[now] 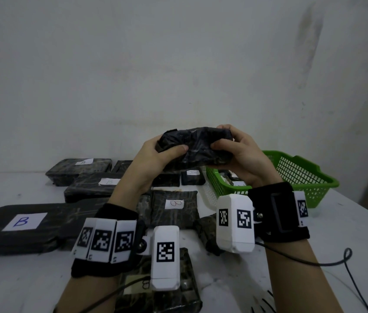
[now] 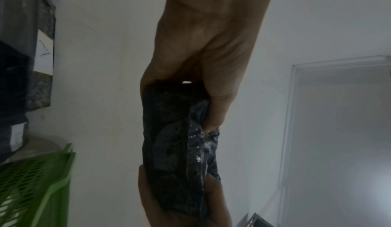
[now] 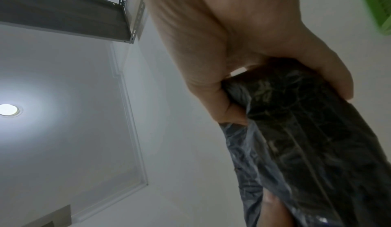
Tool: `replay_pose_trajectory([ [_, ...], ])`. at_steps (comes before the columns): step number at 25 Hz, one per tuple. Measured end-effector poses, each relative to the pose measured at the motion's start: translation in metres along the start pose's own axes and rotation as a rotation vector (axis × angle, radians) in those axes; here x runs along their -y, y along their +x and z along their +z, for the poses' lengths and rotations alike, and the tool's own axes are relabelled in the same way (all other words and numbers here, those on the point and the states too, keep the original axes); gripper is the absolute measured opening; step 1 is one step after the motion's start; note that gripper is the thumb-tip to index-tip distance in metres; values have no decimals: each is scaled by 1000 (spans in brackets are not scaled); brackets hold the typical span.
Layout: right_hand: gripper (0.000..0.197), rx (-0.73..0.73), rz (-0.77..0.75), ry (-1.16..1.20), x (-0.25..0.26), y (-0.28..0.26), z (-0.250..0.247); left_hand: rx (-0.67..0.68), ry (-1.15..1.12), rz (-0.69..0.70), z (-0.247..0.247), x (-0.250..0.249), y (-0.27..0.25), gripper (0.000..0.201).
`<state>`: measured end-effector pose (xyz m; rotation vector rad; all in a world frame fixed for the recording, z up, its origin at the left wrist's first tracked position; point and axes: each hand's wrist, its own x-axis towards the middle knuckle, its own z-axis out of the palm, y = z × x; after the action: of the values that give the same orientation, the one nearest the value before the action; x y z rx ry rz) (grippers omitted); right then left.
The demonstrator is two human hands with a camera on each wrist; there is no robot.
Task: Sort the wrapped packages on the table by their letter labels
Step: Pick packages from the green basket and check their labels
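Observation:
Both hands hold one black wrapped package up in the air above the table; no label shows on the side facing me. My left hand grips its left end, thumb on the near face. My right hand grips its right end, fingers curled over the top edge. The left wrist view shows the package end-on between thumb and fingers; the right wrist view shows its crinkled plastic wrap in my grip. On the table lie black packages labelled B, B, B and A.
A green mesh basket stands at the right of the white table with small packages inside. A small labelled package lies beside it. Another package marked B lies under my left wrist. A black cable trails at the right.

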<state>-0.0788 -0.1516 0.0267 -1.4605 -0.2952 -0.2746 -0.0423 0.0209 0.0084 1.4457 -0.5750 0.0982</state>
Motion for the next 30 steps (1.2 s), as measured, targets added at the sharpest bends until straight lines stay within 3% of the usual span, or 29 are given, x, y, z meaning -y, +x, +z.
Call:
replay_pose_trajectory([
  [6, 25, -14, -31, -60, -1, -1, 0, -46, 21, 43, -1, 2, 2, 15],
  [11, 28, -46, -25, -37, 2, -2, -4, -8, 55, 88, 0, 2, -1, 18],
  [16, 21, 37, 138, 33, 3, -3, -4, 101, 141, 194, -6, -3, -6, 71],
  [19, 31, -71, 81, 175, 0, 4, -10, 104, 105, 23, 0, -5, -5, 124],
  [20, 29, -69, 62, 188, 1, 4, -11, 66, 59, -67, 3, -6, -5, 130],
  [22, 20, -28, 46, 168, 1, 2, -12, -12, -20, -178, 6, -8, -4, 106],
  [24, 19, 33, 34, 109, 2, 0, -12, -58, -43, -201, 6, -9, -3, 84],
  [27, 34, 83, -1, 75, 2, -3, -9, -99, -81, -227, 1, -6, -1, 76],
  [30, 40, 75, -29, 95, 1, -3, -7, -92, -57, -224, 0, -3, -1, 32],
])
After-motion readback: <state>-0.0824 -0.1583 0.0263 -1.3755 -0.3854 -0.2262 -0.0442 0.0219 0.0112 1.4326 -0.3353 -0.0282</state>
